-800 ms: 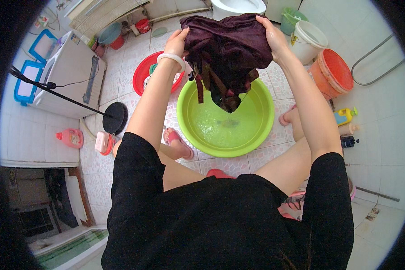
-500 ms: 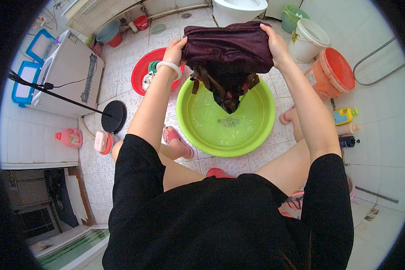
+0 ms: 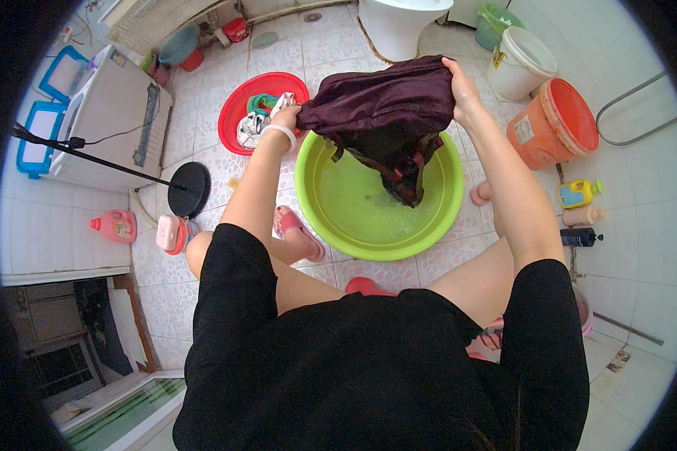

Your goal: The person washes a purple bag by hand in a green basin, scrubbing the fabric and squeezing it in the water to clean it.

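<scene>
- Maroon cloth article [image 3: 376, 98]: upper centre of frame, above the lime-green basin [image 3: 338, 207].
- Left hand [image 3: 286, 117] and right hand [image 3: 463, 90]: each gripping 1 upper corner.
- Judged soft, limp — probably heavy and slippery if wet; best held at both corners.

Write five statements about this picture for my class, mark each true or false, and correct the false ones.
1. The left hand and right hand both hold the dark purple cloth. True.
2. The lime-green basin is dry inside. False: there is liquid in it.
3. The white bracelet is on the right wrist. False: it is on the left wrist.
4. The red basin holds green and white things. True.
5. The orange bucket stands left of the lime-green basin. False: it stands to the right.
</scene>
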`<state>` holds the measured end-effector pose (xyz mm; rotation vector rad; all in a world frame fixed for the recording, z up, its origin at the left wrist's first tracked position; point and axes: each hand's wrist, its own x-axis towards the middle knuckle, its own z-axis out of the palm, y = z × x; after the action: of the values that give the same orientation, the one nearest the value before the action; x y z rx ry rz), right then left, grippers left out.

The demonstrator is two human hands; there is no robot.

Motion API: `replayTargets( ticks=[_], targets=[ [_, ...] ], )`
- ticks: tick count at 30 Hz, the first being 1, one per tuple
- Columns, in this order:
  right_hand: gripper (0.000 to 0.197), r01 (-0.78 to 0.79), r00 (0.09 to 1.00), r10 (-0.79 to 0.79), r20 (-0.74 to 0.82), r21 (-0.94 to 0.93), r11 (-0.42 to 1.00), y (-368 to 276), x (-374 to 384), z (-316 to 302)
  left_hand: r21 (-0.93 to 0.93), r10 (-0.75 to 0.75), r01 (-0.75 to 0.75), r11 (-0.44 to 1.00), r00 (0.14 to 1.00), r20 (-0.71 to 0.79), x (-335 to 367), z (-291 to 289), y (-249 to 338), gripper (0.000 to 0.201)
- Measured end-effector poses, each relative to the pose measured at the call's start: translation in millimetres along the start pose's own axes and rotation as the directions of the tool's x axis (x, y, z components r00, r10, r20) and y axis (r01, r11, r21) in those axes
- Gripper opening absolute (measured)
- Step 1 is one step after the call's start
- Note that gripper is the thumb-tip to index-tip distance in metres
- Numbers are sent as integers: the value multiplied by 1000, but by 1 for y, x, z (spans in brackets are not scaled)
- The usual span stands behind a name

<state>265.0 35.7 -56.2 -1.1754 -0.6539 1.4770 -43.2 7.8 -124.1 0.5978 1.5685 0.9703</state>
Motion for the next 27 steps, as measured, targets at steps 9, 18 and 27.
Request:
replayTargets(
  ticks=[9, 18, 27],
  targets=[
    [24, -232, 973, 227, 52, 199, 952, 15, 6, 20, -377, -46, 168, 911, 949, 312, 25, -11, -68, 23],
    [20, -341, 940, 323, 108, 294, 893, 36, 13, 27, 56, 5, -14, 998, 986, 169, -17, 57, -176, 59],
    [37, -462, 886, 454, 88, 211, 861, 123, 21, 41, 216, 143, -249, 944, 900, 413, -9, 112, -209, 26]
  ],
)
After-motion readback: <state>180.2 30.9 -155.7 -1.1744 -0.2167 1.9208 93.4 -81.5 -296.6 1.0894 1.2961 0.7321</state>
